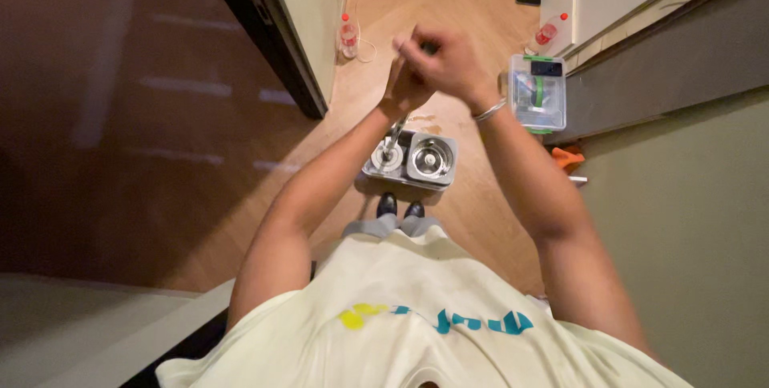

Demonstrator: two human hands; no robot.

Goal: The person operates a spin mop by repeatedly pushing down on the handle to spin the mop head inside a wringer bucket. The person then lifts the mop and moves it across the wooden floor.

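I stand over a grey mop bucket (439, 182) with two round wells on the wooden floor, just ahead of my black shoes (400, 208). A thin metal mop handle (396, 133) rises out of the left well into my hands. My left hand (403, 88) and my right hand (447, 61) are clasped together around the top of the handle, the right one above and over the left. A silver bracelet (489, 110) sits on my right wrist. The mop head is hidden inside the well.
A clear plastic box with green clips (538, 93) stands to the right of the bucket. Two bottles with red caps (348, 36) (549, 33) lie on the floor. A dark door (264, 28) is on the left, an orange cloth (567, 157) by the right wall.
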